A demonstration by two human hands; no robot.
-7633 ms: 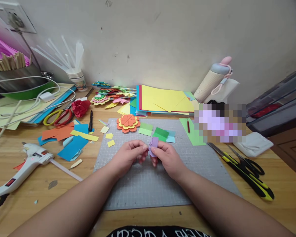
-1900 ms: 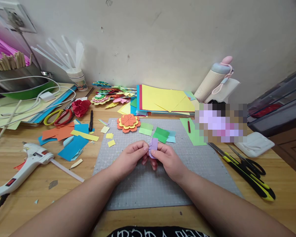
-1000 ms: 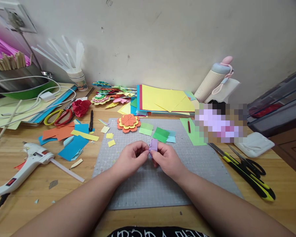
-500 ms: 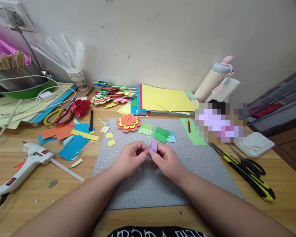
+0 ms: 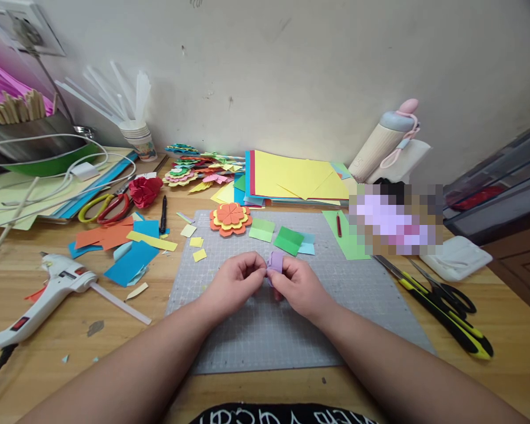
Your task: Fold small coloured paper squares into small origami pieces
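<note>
My left hand (image 5: 234, 284) and my right hand (image 5: 298, 287) meet over the middle of the grey cutting mat (image 5: 265, 335). Both pinch a small folded piece of purple paper (image 5: 275, 261), which sticks up between the fingertips. Most of the paper is hidden by my fingers. Just beyond the hands lie a folded dark green square (image 5: 288, 240), a light green square (image 5: 261, 230) and an orange and yellow paper flower (image 5: 230, 218).
A white glue gun (image 5: 44, 295) lies at the left, with blue and orange scraps (image 5: 123, 247) near it. Scissors and a yellow-black cutter (image 5: 441, 306) lie at the right. A stack of coloured sheets (image 5: 291, 179) and finished paper flowers (image 5: 189, 168) sit by the wall.
Both hands stay on the purple paper over the mat. The fingers have shifted slightly, and less of the paper shows than several seconds ago.
</note>
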